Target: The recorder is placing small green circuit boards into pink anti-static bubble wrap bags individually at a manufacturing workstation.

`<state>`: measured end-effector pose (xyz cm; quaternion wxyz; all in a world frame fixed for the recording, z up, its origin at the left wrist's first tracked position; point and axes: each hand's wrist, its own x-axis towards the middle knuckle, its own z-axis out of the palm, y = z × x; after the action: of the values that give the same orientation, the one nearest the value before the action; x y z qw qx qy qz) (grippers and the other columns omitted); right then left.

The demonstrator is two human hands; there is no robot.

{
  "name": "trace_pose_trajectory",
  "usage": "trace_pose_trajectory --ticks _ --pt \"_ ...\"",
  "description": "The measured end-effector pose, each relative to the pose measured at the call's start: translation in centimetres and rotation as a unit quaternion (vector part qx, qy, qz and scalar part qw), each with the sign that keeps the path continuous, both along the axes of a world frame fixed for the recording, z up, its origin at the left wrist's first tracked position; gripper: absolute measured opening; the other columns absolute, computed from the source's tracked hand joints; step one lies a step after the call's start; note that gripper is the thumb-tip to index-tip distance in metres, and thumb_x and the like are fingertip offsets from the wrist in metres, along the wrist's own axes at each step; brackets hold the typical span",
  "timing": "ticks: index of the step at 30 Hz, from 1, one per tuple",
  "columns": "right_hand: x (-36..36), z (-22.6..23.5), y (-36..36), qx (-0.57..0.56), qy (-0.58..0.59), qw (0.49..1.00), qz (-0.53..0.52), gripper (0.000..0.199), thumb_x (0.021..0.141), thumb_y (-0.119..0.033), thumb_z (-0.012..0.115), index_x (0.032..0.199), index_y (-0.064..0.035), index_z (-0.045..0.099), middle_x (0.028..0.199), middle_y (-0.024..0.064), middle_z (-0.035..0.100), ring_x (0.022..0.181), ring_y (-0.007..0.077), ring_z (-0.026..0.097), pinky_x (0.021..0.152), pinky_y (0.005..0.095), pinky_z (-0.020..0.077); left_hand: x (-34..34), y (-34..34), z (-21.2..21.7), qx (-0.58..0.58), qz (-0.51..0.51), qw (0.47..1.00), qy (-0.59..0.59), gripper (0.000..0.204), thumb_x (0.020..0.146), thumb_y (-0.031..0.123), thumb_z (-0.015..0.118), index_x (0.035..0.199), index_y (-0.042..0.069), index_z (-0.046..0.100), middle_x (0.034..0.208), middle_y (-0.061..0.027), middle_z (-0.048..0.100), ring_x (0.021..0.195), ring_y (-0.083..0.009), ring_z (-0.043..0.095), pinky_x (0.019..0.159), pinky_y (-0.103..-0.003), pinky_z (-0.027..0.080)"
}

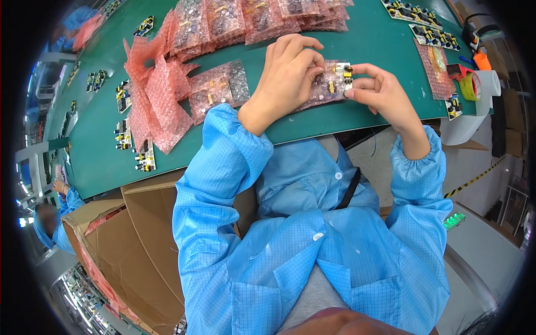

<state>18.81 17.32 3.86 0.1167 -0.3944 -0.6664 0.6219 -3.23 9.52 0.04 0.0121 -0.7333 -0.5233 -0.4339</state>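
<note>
In front of me a circuit board (341, 71) sits partly inside a pink bubble-wrap bag (321, 95), its bare end sticking out on the right. My left hand (287, 75) is closed over the bag's left part, fingers curled, and some of the grip is hidden behind the hand. The thumb and fingers of my right hand (381, 92) pinch the board's exposed end. Just left of my left wrist lies another bubble-wrap bag (215, 92) with a board showing through it.
Several bagged boards (223, 22) are stacked along the far side of the green table (268, 131). Loose pink bags (159, 100) and bare boards (146, 156) lie left. A tape roll (469, 86) and orange cup (482, 61) stand right. A cardboard box (134, 245) is below left; a person (56, 223) sits beyond.
</note>
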Motion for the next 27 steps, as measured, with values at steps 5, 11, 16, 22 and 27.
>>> trace_pose_trajectory --ticks 5,11,16,22,27 --pt "0.2 -1.0 0.3 -0.113 0.066 0.990 -0.056 0.052 0.086 -0.015 0.074 0.128 0.0054 0.050 0.084 0.0017 0.069 0.051 0.0012 0.040 0.045 0.0195 0.0319 0.5 0.0 0.2 -0.005 -0.011 1.000 -0.009 0.015 0.079 0.000 0.068 0.091 0.008 0.063 0.117 -0.0077 0.062 0.115 -0.0323 0.052 0.099 -0.043 0.040" --pt "-0.2 -0.6 -0.5 -0.060 0.056 0.996 -0.044 0.052 0.086 -0.016 0.073 0.128 0.0055 0.051 0.069 -0.0037 0.060 0.048 0.0015 0.037 0.044 0.0205 0.0307 0.3 0.0 0.1 0.013 -0.006 1.000 0.011 0.014 0.077 0.001 0.069 0.088 0.008 0.063 0.116 -0.0050 0.062 0.113 -0.0294 0.053 0.093 -0.041 0.040" --pt "0.7 -0.4 0.0 -0.043 0.017 0.998 -0.036 0.052 0.085 -0.016 0.074 0.128 0.0045 0.052 0.067 -0.0051 0.058 0.049 0.0014 0.041 0.045 0.0198 0.0302 0.5 0.2 0.1 -0.006 -0.026 1.000 -0.003 0.015 0.078 0.001 0.069 0.088 0.008 0.061 0.113 -0.0056 0.063 0.111 -0.0289 0.054 0.092 -0.040 0.041" --pt "0.6 -0.2 0.0 -0.084 0.029 0.996 -0.020 0.053 0.086 -0.017 0.074 0.129 0.0027 0.052 0.079 -0.0013 0.069 0.057 0.0009 0.048 0.047 0.0186 0.0319 0.8 0.0 0.2 -0.050 -0.029 0.998 -0.034 0.011 0.083 -0.001 0.065 0.090 0.006 0.061 0.117 -0.0113 0.063 0.113 -0.0320 0.056 0.098 -0.042 0.043" --pt "0.8 -1.4 -0.2 -0.069 0.088 0.993 -0.042 0.051 0.087 -0.012 0.072 0.131 0.0014 0.051 0.092 0.0029 0.070 0.055 0.0015 0.044 0.049 0.0186 0.0342 0.5 -0.1 0.4 -0.061 -0.060 0.970 -0.227 0.022 0.089 0.004 0.063 0.111 0.004 0.060 0.127 -0.0126 0.061 0.121 -0.0267 0.055 0.104 -0.039 0.041"
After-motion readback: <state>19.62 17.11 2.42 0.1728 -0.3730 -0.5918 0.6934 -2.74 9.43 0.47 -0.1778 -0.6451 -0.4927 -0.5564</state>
